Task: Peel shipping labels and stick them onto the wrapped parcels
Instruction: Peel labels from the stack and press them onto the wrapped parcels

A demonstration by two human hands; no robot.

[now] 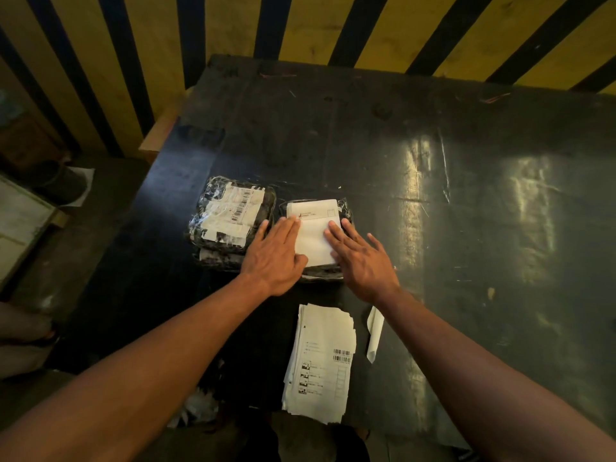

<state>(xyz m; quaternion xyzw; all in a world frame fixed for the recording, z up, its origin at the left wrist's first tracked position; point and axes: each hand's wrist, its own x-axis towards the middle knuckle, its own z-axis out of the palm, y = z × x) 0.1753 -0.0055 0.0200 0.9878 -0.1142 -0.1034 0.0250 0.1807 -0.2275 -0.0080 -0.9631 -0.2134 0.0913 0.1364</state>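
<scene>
Both hands flat on a white shipping label (315, 228) laid over a black wrapped parcel (345, 210) on the dark tabletop (466, 195). Left hand (276, 251) fingers (286, 226) straight and close together on the label's left edge; right hand (361, 258) fingers (336, 233) straight, slightly spread, on its right side. Nothing gripped. Just left of the left fingers, a stack of labelled parcels (230, 215). Behind the wrists, nearer the body, a pile of unpeeled labels (320, 358) and a loose backing strip (375, 331). Label probably thin, limp, sticky beneath; best lifted by a corner. Parcel wrap glossy, likely slippery and soft, so better gripped by the edges.
</scene>
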